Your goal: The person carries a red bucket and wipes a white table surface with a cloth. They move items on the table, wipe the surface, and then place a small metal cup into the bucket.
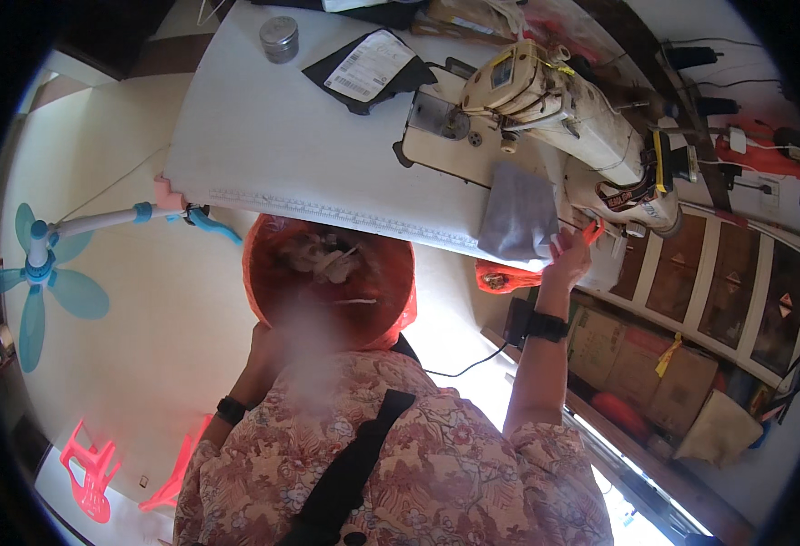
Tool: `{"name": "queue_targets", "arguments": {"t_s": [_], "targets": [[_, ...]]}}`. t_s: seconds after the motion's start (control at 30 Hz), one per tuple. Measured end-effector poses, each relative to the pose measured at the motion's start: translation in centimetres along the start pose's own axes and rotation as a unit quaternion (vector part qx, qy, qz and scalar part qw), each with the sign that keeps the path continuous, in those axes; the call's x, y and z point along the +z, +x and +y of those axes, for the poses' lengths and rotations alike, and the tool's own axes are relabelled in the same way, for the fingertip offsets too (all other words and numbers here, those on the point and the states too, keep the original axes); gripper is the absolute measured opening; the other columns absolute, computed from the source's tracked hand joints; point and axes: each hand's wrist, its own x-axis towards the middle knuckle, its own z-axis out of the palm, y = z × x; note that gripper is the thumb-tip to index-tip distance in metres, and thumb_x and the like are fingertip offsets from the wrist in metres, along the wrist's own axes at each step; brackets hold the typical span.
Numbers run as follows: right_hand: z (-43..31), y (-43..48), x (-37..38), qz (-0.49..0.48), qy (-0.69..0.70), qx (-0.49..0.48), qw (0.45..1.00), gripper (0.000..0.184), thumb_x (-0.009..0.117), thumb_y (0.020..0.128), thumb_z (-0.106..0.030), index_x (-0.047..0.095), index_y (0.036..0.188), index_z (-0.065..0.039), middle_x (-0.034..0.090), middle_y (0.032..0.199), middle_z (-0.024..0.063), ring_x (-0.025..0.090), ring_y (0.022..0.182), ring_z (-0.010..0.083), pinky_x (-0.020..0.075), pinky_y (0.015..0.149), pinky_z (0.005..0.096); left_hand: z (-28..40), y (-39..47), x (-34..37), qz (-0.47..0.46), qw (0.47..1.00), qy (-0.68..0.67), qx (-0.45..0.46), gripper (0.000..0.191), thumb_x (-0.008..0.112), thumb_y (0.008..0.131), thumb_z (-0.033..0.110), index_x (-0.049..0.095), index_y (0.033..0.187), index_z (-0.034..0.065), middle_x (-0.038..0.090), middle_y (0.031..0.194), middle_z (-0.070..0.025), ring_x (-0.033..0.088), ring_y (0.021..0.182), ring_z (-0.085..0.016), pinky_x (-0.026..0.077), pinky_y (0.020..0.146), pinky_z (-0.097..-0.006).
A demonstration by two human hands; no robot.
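Note:
My right hand is at the front right of the sewing table, its fingers closed about a small orange-handled tool, perhaps thread snips. A white piece shows by the fingertips. Just left of the hand, a grey cloth piece lies over the table's front edge and the machine bed. My left hand is against the near left rim of a red bin below the table; its fingers are hidden and a blur covers part of the area. White scraps lie inside the bin.
A sewing machine stands at the table's right. A labelled black packet and a round metal tin lie farther back. A ruler strip runs along the front edge. A blue-bladed fan juts out left; pink plastic chairs are behind.

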Motion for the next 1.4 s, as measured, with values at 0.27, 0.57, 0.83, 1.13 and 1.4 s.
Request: {"name": "queue_targets", "arguments": {"t_s": [0.27, 0.57, 0.83, 1.13, 1.4], "targets": [[3.4, -6.2, 4.7, -0.152, -0.567, -0.469, 0.660, 0.066, 0.056, 0.085, -0.051, 0.042, 0.139, -0.016, 0.036, 0.144, 0.0171, 0.033, 0.131, 0.0377, 0.0265, 0.103, 0.0569, 0.1, 0.2, -0.5, -0.010, 0.998, 0.037, 0.045, 0.041, 0.049, 0.079, 0.007, 0.048, 0.117, -0.0086, 0.062, 0.104, -0.0189, 0.067, 0.084, -0.029, 0.061, 0.068, -0.0385], [-0.5, -7.8, 8.7, -0.110, -0.577, -0.400, 0.703, 0.054, 0.059, 0.086, -0.040, 0.051, 0.129, -0.010, 0.044, 0.134, 0.0190, 0.038, 0.126, 0.0382, 0.0317, 0.098, 0.0562, 0.5, -1.0, 0.3, 0.023, 0.993, -0.118, -0.002, 0.043, 0.049, 0.077, 0.002, 0.045, 0.118, -0.0100, 0.062, 0.104, -0.0203, 0.067, 0.088, -0.033, 0.061, 0.071, -0.0426], [-2.8, -14.8, 21.7, -0.432, -0.062, -0.011, 0.900, 0.036, 0.063, 0.089, -0.028, 0.056, 0.106, 0.003, 0.065, 0.084, 0.0161, 0.065, 0.064, 0.0218, 0.0508, 0.051, 0.0321, 0.2, -1.8, -0.6, 0.021, 0.991, -0.130, 0.009, 0.040, 0.047, 0.077, 0.002, 0.046, 0.115, -0.0091, 0.060, 0.106, -0.0198, 0.066, 0.089, -0.032, 0.060, 0.072, -0.0449], [-3.8, -15.1, 33.0, -0.308, -0.043, 0.131, 0.941, 0.031, 0.070, 0.080, -0.017, 0.049, 0.090, 0.002, 0.057, 0.067, 0.0116, 0.054, 0.044, 0.0202, 0.0425, 0.034, 0.0343, -4.0, -0.3, -2.9, 0.054, 0.986, -0.150, 0.056, 0.041, 0.046, 0.076, 0.001, 0.048, 0.117, -0.0074, 0.061, 0.104, -0.0183, 0.066, 0.088, -0.034, 0.060, 0.072, -0.0463], [-4.4, -17.1, 17.4, -0.569, -0.098, 0.046, 0.815, 0.022, 0.067, 0.081, -0.014, 0.065, 0.095, 0.003, 0.065, 0.076, 0.0051, 0.057, 0.058, 0.0126, 0.0461, 0.046, 0.0268, -5.9, 1.8, -6.1, 0.031, 0.993, -0.075, 0.091, 0.042, 0.051, 0.074, 0.002, 0.051, 0.114, -0.0085, 0.063, 0.102, -0.0215, 0.067, 0.085, -0.036, 0.061, 0.068, -0.0470]]}}
